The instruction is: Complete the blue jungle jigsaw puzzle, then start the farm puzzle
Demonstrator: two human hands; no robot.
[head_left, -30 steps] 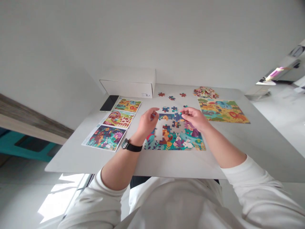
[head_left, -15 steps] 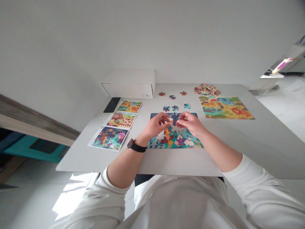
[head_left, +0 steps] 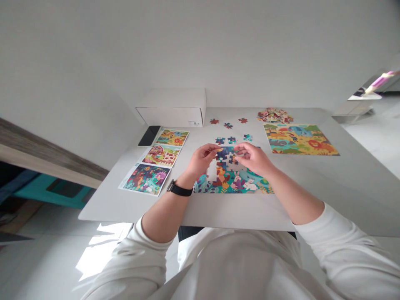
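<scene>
My left hand (head_left: pixel 202 160), with a black watch on the wrist, pinches a small puzzle piece (head_left: pixel 219 150) with an orange patch over the upper part of a jigsaw puzzle (head_left: pixel 226 188). Opposite it, my right hand (head_left: pixel 253 158) has its thumb and fingers at a dark blue puzzle piece (head_left: pixel 232 159), which it seems to grip by the right edge. The puzzle shows rabbits and plants along its lower rows. Pale gaps show in its middle and left. Both hands cover parts of its upper corners.
Loose pieces (head_left: pixel 231 140) lie behind the puzzle, with a heap of pieces (head_left: pixel 275 115) at the back right. A lion picture puzzle (head_left: pixel 301 139) lies to the right. Picture sheets (head_left: pixel 146 179), a phone (head_left: pixel 149 136) and a white box (head_left: pixel 170 116) are on the left.
My left hand has moved slightly up and away from my right hand, with the piece between its fingers. My right hand has stayed near the puzzle's middle. The view has shifted slightly.
</scene>
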